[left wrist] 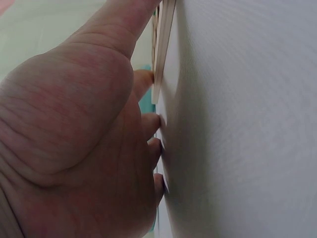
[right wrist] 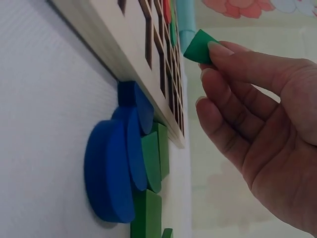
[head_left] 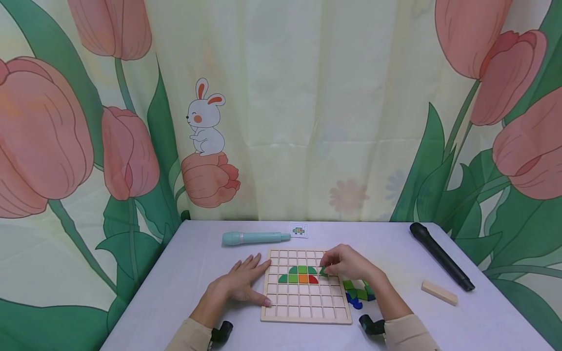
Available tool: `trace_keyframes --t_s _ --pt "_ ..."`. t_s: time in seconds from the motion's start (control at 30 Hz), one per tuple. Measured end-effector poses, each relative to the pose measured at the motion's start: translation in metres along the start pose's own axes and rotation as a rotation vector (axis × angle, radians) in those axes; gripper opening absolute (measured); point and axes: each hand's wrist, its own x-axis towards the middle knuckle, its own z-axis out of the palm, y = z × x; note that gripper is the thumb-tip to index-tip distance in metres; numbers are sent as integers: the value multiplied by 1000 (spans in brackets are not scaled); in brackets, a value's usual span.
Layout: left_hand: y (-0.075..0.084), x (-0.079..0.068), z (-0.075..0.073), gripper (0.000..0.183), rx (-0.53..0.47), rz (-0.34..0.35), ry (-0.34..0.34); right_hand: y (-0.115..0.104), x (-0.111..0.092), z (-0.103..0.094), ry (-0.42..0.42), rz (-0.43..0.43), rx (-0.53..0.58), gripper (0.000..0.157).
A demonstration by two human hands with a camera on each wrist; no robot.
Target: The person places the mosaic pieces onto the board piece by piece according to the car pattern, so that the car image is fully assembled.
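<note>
A wooden grid board (head_left: pixel 306 314) lies on the table with two rows of colored blocks in its cells: green ones, an orange square (head_left: pixel 303 279) and a red quarter-round (head_left: pixel 313 279). My left hand (head_left: pixel 243 282) rests at the board's left edge, fingers spread, thumb against the lower part of that edge. Over the right side of the board, my right hand (head_left: pixel 349 262) pinches a dark green block with a curved side (right wrist: pixel 200 47) between thumb and index finger. In the right wrist view this block is held above the grid, its other fingers loosely bent.
Loose blue blocks (right wrist: pixel 106 171) and green blocks (right wrist: pixel 147 210) lie beside the board's right edge. Behind the board are a teal microphone-shaped stick (head_left: pixel 256 238) and a small pattern card (head_left: pixel 299 230). A black rod (head_left: pixel 442 257) and a wooden strip (head_left: pixel 439 293) lie at the right.
</note>
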Motion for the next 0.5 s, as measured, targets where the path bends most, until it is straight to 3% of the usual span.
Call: trace_keyframes --t_s 0.5 --pt "0 1 0 120 3 3 3 -1 2 8 -43 4 -69 9"
